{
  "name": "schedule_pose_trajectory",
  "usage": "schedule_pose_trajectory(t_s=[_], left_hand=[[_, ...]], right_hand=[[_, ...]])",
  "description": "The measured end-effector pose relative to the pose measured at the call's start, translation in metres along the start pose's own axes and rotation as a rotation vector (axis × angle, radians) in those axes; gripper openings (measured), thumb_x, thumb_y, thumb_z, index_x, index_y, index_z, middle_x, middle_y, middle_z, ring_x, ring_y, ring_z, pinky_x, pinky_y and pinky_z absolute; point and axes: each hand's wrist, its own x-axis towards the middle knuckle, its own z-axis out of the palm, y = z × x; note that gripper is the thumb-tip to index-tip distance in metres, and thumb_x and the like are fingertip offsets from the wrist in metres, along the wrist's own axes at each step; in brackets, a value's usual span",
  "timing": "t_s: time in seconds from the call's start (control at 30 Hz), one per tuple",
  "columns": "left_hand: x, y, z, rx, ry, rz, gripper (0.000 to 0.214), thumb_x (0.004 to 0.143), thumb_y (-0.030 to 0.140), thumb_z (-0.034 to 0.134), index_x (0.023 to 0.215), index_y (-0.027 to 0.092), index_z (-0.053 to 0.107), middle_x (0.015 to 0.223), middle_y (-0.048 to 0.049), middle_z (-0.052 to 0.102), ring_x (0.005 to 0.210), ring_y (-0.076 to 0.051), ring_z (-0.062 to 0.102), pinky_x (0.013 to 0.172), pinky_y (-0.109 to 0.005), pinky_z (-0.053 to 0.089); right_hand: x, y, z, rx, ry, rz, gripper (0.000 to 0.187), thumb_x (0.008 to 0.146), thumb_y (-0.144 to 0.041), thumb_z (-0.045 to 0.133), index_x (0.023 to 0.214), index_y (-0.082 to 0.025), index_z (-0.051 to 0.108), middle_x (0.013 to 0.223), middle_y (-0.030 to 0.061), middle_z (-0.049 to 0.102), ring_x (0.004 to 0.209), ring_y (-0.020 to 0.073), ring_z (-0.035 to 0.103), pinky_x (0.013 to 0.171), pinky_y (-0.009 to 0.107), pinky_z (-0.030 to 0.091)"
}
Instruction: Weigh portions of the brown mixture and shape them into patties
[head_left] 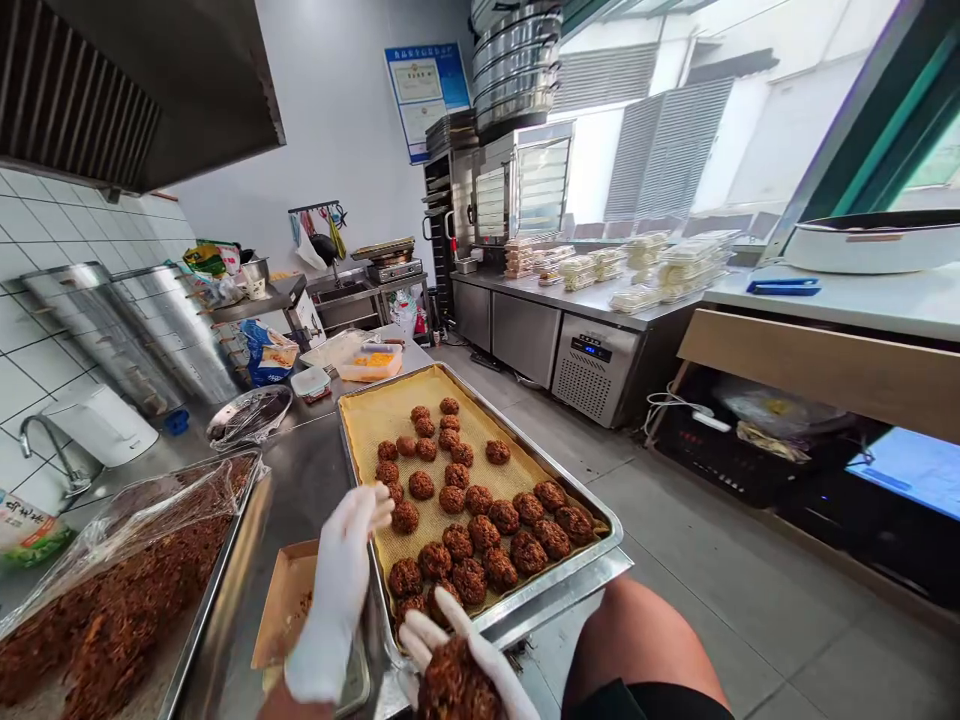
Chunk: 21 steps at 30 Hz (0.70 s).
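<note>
In white gloves, my right hand (499, 655) cradles a large dark-brown lump of chopped mixture (459, 682) at the bottom edge of the view. My left hand (349, 545) is raised over the left rim of a metal baking tray (525, 375), its fingers stretched out close to the balls there. I cannot tell whether the fingertips touch one. The tray has a tan mesh mat (390, 400) bearing several brown balls (480, 535), packed closer at the near end. Beneath my left forearm sits a brown cardboard box (285, 590) with crumbs inside.
A deep tray of loose brown mixture (150, 590), partly under plastic film, stands at left. Behind it are a white kettle (101, 425) and a film-wrapped bowl (251, 415). An orange-filled container (371, 362) lies past the baking tray. Stacked packs (694, 265) stand on the far counter.
</note>
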Motion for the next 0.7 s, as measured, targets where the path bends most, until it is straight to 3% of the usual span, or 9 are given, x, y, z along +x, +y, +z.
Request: schedule_pose_trajectory(t_s=[0.1, 0.2, 0.3, 0.4, 0.53, 0.7], left_hand=[[-0.064, -0.037, -0.011, 0.105, -0.025, 0.119, 0.025, 0.074, 0.020, 0.082, 0.098, 0.021, 0.075, 0.122, -0.0110, 0.069, 0.117, -0.028, 0.062, 0.101, -0.027, 0.046], [-0.095, -0.063, -0.026, 0.231, 0.023, 0.151, 0.031, 0.067, 0.014, 0.086, 0.095, 0.024, 0.079, 0.121, -0.0102, 0.070, 0.128, -0.032, 0.054, 0.110, -0.030, 0.040], [-0.100, -0.072, -0.043, 0.237, 0.123, 0.211, 0.015, 0.071, 0.017, 0.082, 0.082, 0.026, 0.077, 0.102, -0.0101, 0.072, 0.108, -0.032, 0.062, 0.098, -0.032, 0.048], [-0.101, -0.072, -0.058, 0.440, 0.184, 0.470, 0.004, 0.082, 0.029, 0.073, 0.081, 0.025, 0.074, 0.087, -0.0092, 0.068, 0.087, -0.027, 0.063, 0.084, -0.033, 0.052], [-0.111, -0.078, -0.076, 0.813, 0.222, 0.845, 0.027, 0.093, 0.041, 0.057, 0.108, 0.022, 0.069, 0.104, -0.0107, 0.069, 0.097, -0.027, 0.064, 0.087, -0.040, 0.053], [-0.119, -0.092, -0.091, 1.026, 0.338, 0.945, 0.036, 0.096, 0.042, 0.050, 0.120, 0.019, 0.063, 0.113, -0.0140, 0.068, 0.105, -0.027, 0.066, 0.089, -0.039, 0.055]], right_hand=[[0.003, -0.006, 0.026, 0.046, 0.024, -0.102, 0.054, 0.077, -0.042, 0.076, 0.129, -0.031, 0.066, 0.134, 0.0096, 0.069, 0.123, 0.0293, 0.063, 0.106, 0.050, 0.044], [0.007, 0.007, 0.038, -0.069, 0.037, -0.067, 0.052, 0.084, -0.039, 0.070, 0.134, -0.031, 0.063, 0.130, 0.0066, 0.071, 0.120, 0.0278, 0.063, 0.102, 0.050, 0.048], [0.007, 0.030, 0.040, -0.183, 0.047, -0.068, 0.048, 0.084, -0.038, 0.074, 0.131, -0.030, 0.065, 0.123, 0.0037, 0.073, 0.116, 0.0243, 0.063, 0.100, 0.041, 0.049], [0.001, 0.048, 0.044, -0.270, 0.048, -0.024, 0.037, 0.082, -0.033, 0.078, 0.118, -0.027, 0.071, 0.111, 0.0033, 0.075, 0.105, 0.0215, 0.067, 0.094, 0.035, 0.050], [0.002, 0.062, 0.052, -0.370, 0.059, 0.029, 0.022, 0.082, -0.038, 0.078, 0.095, -0.020, 0.075, 0.088, 0.0036, 0.074, 0.083, 0.0187, 0.067, 0.079, 0.032, 0.052], [0.013, 0.077, 0.048, -0.395, 0.126, 0.004, 0.029, 0.070, -0.047, 0.085, 0.085, -0.024, 0.076, 0.084, 0.0052, 0.073, 0.087, 0.0268, 0.067, 0.081, 0.042, 0.054]])
